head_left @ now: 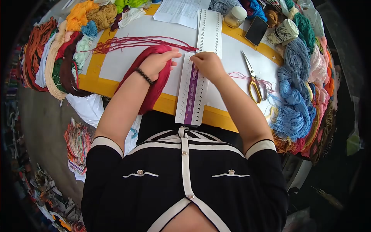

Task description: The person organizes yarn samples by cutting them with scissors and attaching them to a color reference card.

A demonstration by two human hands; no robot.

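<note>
Red skein [156,92] round left hand [160,63], upper centre, fingers loose, likely keeping it orderly; right hand [208,65] pinched over punched card [191,92], contents unclear.

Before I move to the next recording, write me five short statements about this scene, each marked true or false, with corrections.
1. The red skein shows on both sides of the left hand. True.
2. The scissors lie to the left of the purple-striped card. False: they lie to its right.
3. The right hand is at the far end of the purple-striped card. True.
4. The phone lies among the yarn at the upper left. False: it lies at the upper right, near the white tub.
5. The bead bracelet is worn on the right. False: it is worn on the left.
</note>
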